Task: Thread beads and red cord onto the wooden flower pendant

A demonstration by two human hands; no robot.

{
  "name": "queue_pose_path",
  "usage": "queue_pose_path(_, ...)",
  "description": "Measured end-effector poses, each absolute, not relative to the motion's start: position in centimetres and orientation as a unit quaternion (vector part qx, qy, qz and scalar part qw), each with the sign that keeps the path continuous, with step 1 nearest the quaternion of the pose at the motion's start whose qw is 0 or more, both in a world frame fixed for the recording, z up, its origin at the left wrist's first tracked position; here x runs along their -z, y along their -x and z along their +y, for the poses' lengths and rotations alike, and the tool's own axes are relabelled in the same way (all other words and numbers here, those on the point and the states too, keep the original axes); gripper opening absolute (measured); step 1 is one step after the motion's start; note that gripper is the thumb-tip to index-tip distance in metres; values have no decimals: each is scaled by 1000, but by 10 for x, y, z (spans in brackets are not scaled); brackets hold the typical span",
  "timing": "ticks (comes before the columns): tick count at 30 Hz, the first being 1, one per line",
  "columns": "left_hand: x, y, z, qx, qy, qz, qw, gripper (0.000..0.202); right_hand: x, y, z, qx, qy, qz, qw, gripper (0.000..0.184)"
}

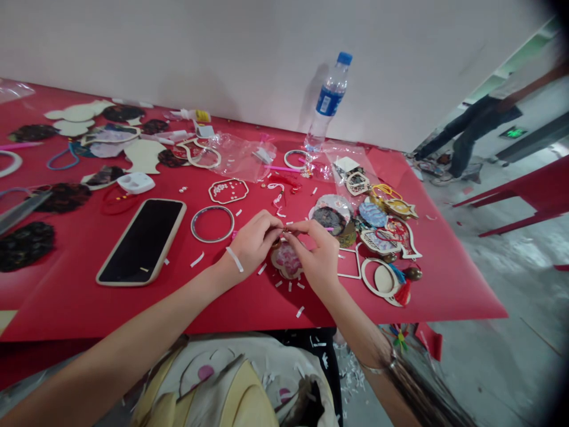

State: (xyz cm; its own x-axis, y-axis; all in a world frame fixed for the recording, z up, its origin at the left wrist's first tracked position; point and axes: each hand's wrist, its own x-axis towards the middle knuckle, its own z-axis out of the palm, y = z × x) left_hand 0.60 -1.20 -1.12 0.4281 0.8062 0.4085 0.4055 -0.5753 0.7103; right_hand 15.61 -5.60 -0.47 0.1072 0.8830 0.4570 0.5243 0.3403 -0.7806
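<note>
My left hand [254, 242] and my right hand [320, 254] meet over the middle of the red table. Thumb and forefinger of each are pinched together on a tiny dark brownish piece [285, 230], too small to name for sure. Just under the fingertips is a round ornament [287, 260] with a pink pattern and a pale rim; whether it is joined to the piece is unclear. A white paper strip [235, 259] sticks to my left wrist. White paper scraps [300, 311] are scattered around the ornament.
A phone [141, 242] and a ring frame [212, 224] lie left. Ornaments, tassels [402, 293] and wooden frames [349, 264] crowd the right. Behind stand a water bottle [329, 104] and plastic bags [240, 157]. A person's legs [471, 133] show far right.
</note>
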Motion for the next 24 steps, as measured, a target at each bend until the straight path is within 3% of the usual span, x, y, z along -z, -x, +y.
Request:
queue_pose_path(9,13,-6,-12,-378,-800,387,258,7,7,-155,-55,-180,545,-635,517,8)
queue_pose_path(17,15,-7,-11,-386,-781,411,270,6,8,-151,-53,-291,570,-547,540,8)
queue_pose_path(24,14,-6,-10,-391,-735,448,328,11,11,-149,-52,-252,558,-600,515,9)
